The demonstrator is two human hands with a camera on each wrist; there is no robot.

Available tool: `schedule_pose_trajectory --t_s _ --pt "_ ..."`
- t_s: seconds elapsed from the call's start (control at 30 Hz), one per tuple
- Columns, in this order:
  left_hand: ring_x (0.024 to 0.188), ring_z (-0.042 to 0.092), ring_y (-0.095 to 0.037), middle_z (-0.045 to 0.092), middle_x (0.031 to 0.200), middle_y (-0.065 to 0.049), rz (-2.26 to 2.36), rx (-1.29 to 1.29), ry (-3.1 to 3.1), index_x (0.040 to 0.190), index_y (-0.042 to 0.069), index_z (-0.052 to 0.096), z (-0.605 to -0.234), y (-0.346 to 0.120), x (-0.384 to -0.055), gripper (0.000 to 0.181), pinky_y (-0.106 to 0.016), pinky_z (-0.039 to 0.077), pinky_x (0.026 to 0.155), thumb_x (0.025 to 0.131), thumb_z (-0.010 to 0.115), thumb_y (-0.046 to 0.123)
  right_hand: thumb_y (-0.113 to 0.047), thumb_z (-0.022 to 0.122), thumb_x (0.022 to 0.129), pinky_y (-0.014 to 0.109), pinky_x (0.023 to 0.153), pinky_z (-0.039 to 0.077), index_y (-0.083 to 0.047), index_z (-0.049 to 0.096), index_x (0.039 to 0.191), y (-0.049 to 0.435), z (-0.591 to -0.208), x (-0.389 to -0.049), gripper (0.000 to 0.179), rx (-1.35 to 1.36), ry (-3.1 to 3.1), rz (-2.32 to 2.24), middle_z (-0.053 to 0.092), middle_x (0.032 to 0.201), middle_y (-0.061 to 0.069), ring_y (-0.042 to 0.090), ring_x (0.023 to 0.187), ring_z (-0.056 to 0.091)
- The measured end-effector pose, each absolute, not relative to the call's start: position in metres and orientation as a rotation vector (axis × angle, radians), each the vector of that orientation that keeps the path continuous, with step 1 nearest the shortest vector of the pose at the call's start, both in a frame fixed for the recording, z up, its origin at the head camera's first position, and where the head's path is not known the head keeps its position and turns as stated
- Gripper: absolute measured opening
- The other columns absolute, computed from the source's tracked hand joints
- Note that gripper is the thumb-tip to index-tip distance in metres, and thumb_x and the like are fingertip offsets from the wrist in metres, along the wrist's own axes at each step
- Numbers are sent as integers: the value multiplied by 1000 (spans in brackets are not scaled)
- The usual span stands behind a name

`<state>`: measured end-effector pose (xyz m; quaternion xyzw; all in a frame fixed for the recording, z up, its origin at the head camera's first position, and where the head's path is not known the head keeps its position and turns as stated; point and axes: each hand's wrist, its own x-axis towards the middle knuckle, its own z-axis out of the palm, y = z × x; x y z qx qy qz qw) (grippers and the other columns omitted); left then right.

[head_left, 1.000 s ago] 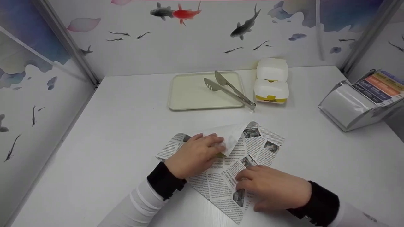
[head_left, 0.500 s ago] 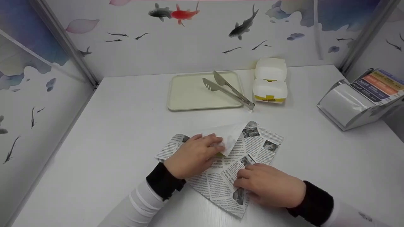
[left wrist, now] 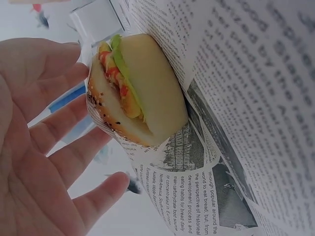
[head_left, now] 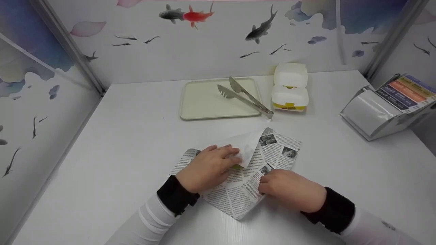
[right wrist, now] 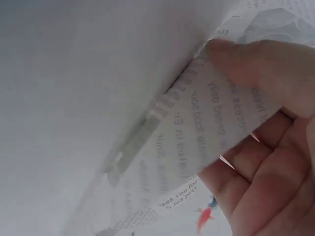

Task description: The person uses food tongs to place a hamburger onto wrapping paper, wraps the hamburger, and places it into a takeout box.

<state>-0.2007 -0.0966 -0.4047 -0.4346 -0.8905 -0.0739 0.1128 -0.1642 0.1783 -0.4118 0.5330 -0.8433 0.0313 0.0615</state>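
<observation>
A sheet of newsprint-patterned wrapping paper (head_left: 226,202) lies on the table, its far flap folded over with the plain white side up. Under that flap sits a hamburger (left wrist: 157,91), with a seeded bun, lettuce and a yellow, red-streaked filling in the left wrist view. My left hand (head_left: 209,168) rests on the flap over the burger, fingers extended and spread. On the near right side, my right hand (head_left: 294,190) pinches the paper's edge between thumb and fingers, folding it up and inward. From the head view the burger is mostly hidden.
Behind the paper lies a cream tray (head_left: 201,102) with metal tongs (head_left: 250,102) resting across its right side. An opened white-and-yellow burger box (head_left: 289,95) stands right of it. A silver dispenser (head_left: 374,110) with colored labels is at the far right. Printed panels surround the table.
My right hand has gripped the near right corner of the paper and drawn it up and inward, so the long near point has folded away. My left hand has stayed over the flap.
</observation>
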Motion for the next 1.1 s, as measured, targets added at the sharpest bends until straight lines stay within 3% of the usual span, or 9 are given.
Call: schedule_pose_trajectory --t_s 0.27,0.47,0.73,0.87,0.97,1.1 --pt "138 63 -25 67 146 -2 -217 -1289 -2639 132 24 73 -402 -98 -202 30 -52 54 111 103 66 18 -8 79 89 26 73 57 -17 77 89 189 -395 -171 9 1585 -2716 418 76 85 -9 6 80 69" --pt "141 60 -27 66 148 -3 -302 -1321 -2688 134 20 72 -399 -101 -203 30 -50 52 112 107 61 23 -5 80 89 28 75 59 -15 79 94 196 -386 -175 11 1524 -2684 540 77 89 -9 6 83 70" --pt "150 51 -33 60 156 -10 -665 -1359 -2816 150 10 59 -394 -107 -206 46 -52 42 124 114 42 34 -8 79 91 32 73 57 -15 78 97 193 -383 -184 10 1316 -2619 650 78 90 -6 9 81 70" --pt "150 51 -35 59 155 -12 -777 -1383 -2767 153 8 55 -396 -110 -209 64 -53 42 123 115 25 49 -9 79 92 31 72 57 -15 77 95 189 -379 -192 7 1136 -2660 753 79 90 -6 9 80 69" --pt "147 54 -34 59 156 -14 -825 -1355 -2779 163 9 40 -397 -111 -210 75 -51 43 122 111 19 60 -10 79 93 29 73 55 -15 77 96 185 -374 -200 5 985 -2718 825 78 90 -6 5 80 65" --pt "147 55 -33 57 156 -20 -923 -1232 -2886 171 13 8 -396 -110 -211 77 -50 43 123 112 39 52 -13 78 95 30 73 55 -12 76 94 180 -373 -212 3 861 -2777 885 74 85 -6 5 79 62"
